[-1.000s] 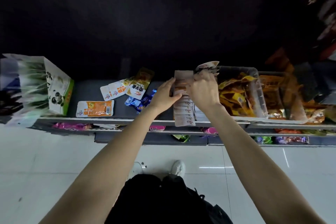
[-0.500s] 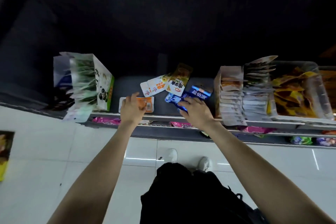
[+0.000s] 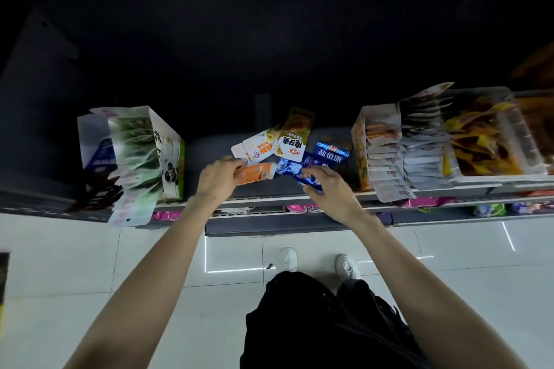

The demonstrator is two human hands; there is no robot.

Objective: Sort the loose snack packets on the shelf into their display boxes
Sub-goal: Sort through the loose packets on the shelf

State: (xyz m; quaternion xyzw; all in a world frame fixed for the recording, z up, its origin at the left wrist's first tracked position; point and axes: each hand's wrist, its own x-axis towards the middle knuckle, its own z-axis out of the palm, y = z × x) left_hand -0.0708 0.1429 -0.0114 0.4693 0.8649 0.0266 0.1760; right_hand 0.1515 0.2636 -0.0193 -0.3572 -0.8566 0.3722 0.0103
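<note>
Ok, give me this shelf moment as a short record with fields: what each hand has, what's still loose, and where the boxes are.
left hand: left hand grips the orange packet, lifted off the shelf
right hand: right hand holds a blue packet
still loose: white-orange packets, yellow-white packet, blue box-print packet
left box: panda display box, green packets inside
right boxes: orange-print display box, clear bin

Loose packets (image 3: 287,144) lie on the shelf (image 3: 209,153) between the left box (image 3: 168,153) and right boxes (image 3: 386,156).
</note>
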